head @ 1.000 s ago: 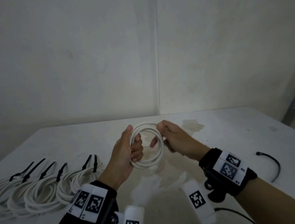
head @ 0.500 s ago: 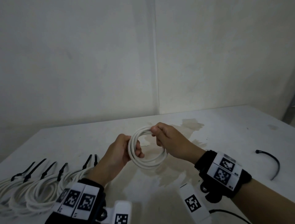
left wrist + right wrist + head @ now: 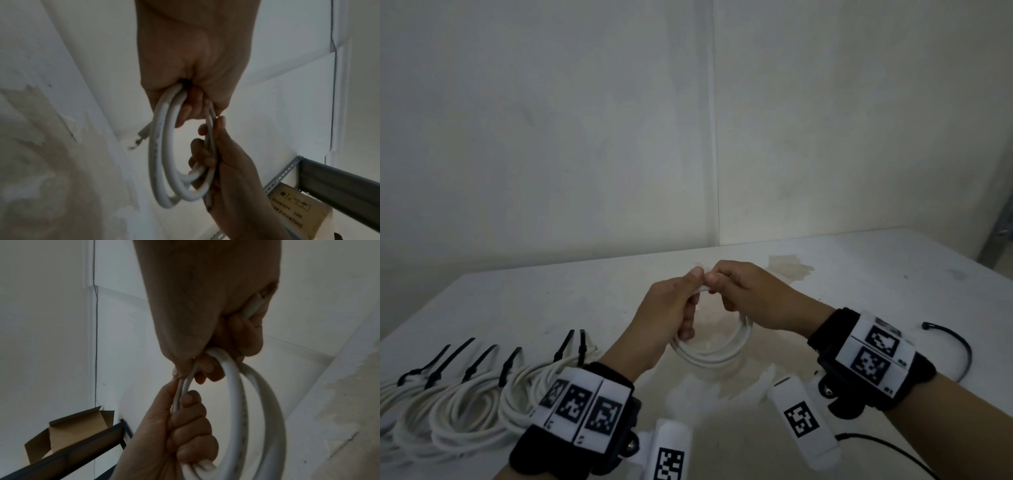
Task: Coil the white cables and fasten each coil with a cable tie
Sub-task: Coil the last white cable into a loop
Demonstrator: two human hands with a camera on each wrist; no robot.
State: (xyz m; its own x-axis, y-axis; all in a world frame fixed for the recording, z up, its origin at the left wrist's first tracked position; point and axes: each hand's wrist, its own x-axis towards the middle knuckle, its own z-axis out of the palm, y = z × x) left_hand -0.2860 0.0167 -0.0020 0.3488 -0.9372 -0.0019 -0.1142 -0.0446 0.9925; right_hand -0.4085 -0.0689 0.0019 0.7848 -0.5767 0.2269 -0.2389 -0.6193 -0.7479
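The white cable coil (image 3: 717,353) hung above the table (image 3: 876,274), left hand (image 3: 667,315) and right hand (image 3: 750,298) both clenched around its top. In the left wrist view, the fingers (image 3: 191,112) curled round the loops. The right wrist view showed both fists wrapped on the coil (image 3: 265,402).

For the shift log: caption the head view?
Both hands, left hand and right hand, grip an untied white cable coil above the table.
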